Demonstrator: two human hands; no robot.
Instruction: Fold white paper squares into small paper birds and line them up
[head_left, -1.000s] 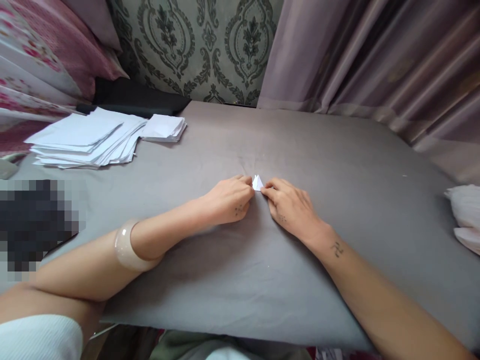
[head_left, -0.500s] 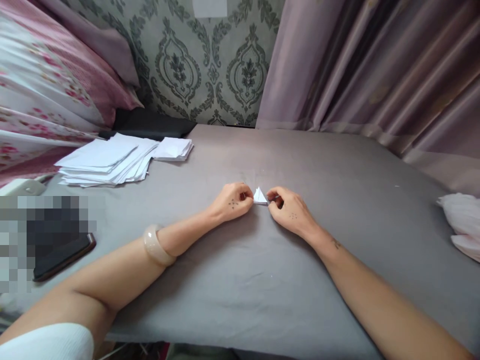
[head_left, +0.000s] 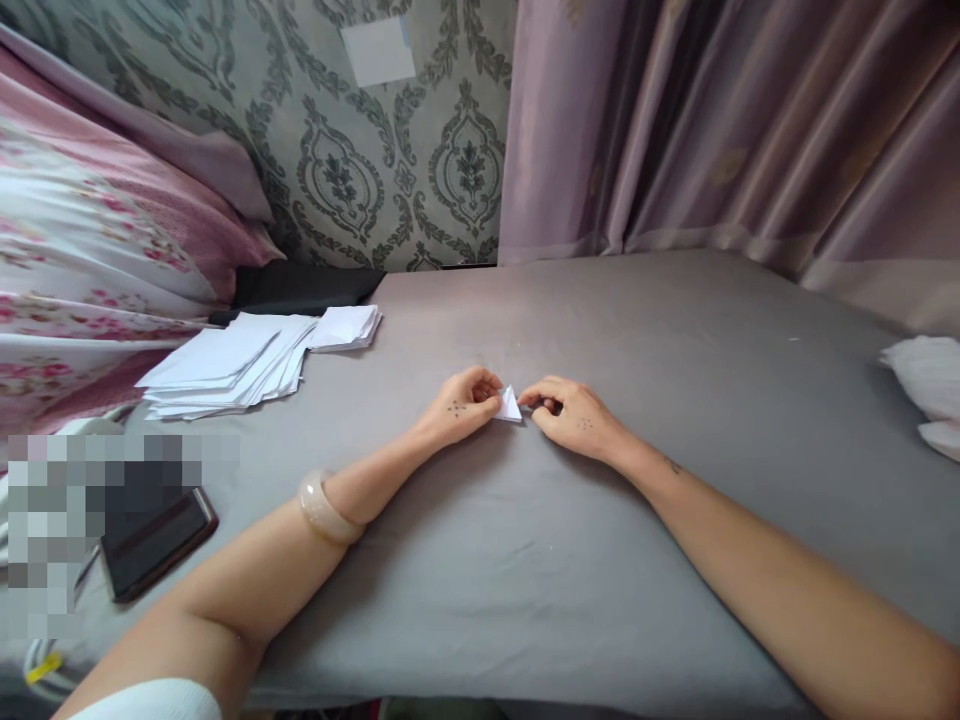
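A small piece of white paper (head_left: 510, 406), folded into a triangle with a raised point, is at the middle of the grey-covered table (head_left: 480, 560). My left hand (head_left: 465, 402) pinches its left side between thumb and fingers and wears a pale bangle at the wrist. Just right of the paper is my right hand (head_left: 568, 412), its fingers bent and the index fingertip at the paper's right edge. A gap shows between that thumb and index finger; whether the fingertip touches the paper is hard to tell.
At the left back lie a large stack of white paper (head_left: 217, 360) and a smaller stack of folded paper (head_left: 345, 328), before a black item (head_left: 307, 288). A dark phone-like device (head_left: 161, 545) rests at left. White crumpled material (head_left: 926, 385) sits at the right edge.
My right fingers have moved slightly off the folded paper's lower right corner. The paper now sits closer into my left fingers. The camera view has shifted and tilted a little.
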